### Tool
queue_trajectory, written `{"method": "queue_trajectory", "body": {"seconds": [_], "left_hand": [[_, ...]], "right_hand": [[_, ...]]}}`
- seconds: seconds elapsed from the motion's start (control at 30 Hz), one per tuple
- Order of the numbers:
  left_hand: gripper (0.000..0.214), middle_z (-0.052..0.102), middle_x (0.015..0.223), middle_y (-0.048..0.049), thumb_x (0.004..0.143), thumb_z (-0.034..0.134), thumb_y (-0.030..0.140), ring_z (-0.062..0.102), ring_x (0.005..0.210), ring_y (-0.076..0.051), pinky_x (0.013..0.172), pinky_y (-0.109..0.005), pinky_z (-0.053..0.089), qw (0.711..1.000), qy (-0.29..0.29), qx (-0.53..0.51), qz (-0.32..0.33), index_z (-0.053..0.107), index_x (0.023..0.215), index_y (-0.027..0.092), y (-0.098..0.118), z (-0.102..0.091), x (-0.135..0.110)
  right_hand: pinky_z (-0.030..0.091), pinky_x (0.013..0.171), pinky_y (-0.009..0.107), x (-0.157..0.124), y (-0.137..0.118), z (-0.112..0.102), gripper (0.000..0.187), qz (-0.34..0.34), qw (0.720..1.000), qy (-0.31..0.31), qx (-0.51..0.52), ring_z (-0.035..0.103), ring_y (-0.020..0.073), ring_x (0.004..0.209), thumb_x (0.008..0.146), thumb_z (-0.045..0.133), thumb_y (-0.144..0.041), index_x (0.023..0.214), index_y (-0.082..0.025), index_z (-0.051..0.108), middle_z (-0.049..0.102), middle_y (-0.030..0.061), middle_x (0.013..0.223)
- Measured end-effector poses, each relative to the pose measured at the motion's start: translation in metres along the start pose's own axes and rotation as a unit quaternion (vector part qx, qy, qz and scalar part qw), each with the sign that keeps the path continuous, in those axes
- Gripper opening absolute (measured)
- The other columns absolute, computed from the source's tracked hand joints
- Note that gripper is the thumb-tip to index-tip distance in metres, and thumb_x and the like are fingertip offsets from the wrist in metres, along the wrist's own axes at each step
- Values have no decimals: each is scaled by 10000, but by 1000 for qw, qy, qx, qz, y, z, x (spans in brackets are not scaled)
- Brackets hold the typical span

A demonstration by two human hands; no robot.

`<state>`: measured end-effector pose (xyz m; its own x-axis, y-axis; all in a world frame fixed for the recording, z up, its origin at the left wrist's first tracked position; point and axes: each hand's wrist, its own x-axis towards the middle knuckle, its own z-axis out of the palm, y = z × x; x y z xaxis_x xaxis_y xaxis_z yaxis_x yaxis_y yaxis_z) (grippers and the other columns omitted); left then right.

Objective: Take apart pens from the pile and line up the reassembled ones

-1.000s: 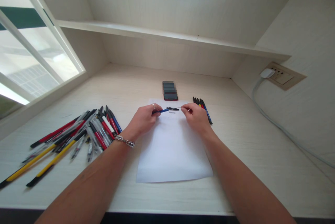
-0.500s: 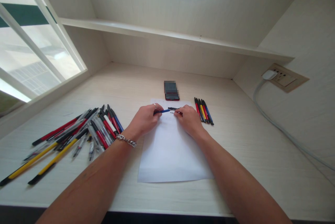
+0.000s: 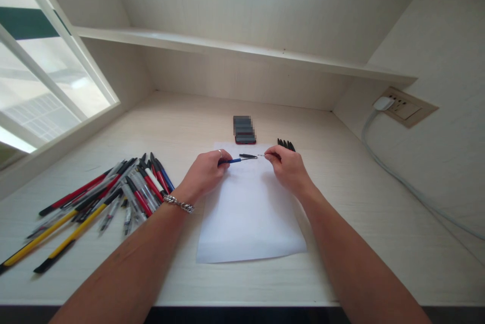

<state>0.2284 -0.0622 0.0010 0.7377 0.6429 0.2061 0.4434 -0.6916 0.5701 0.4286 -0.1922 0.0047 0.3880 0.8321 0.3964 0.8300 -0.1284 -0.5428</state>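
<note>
My left hand (image 3: 210,168) is closed around a blue pen (image 3: 234,160), whose thin, pale front part points right over the paper. To the right, my right hand (image 3: 286,167) pinches a small thin piece (image 3: 261,155), pale and shiny, too small to name surely. A black pen part (image 3: 247,155) lies between the hands near the far end of a white sheet of paper (image 3: 252,218). Just behind my right hand show the black tips of several pens (image 3: 286,144), their barrels hidden by it.
A large pile of pens (image 3: 113,187), red, clear, black, yellow and blue, lies on the desk at left. A dark, blurred-out phone-like object (image 3: 244,130) rests beyond the paper. At right a white cable (image 3: 401,177) hangs from a wall socket (image 3: 407,106). A shelf (image 3: 246,51) spans the back.
My right hand has moved to the right, away from the blue pen, with the thin piece in its fingers. It now covers most of the pen row. The view has shifted slightly.
</note>
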Motion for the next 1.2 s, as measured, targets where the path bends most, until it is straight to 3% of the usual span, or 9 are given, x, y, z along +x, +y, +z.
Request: {"method": "queue_trajectory", "body": {"seconds": [0.2,1.2], "left_hand": [[223,727,933,-29,818,510,230,648,878,-216,822,-316,481,1000,4,7,-7,689,951,242,1,0,0],[227,719,899,-20,808,500,220,635,844,-201,783,-300,460,1000,-1,17,4,683,941,234,1,2,-1]], "right_hand": [[433,709,278,-1,-5,-8,158,-26,1000,1,10,625,169,756,860,527,-195,848,-218,683,714,21,835],[430,734,272,-3,-8,-4,169,-74,996,-16,-45,618,176,812,866,526,-114,846,-193,674,708,36,873]]}}
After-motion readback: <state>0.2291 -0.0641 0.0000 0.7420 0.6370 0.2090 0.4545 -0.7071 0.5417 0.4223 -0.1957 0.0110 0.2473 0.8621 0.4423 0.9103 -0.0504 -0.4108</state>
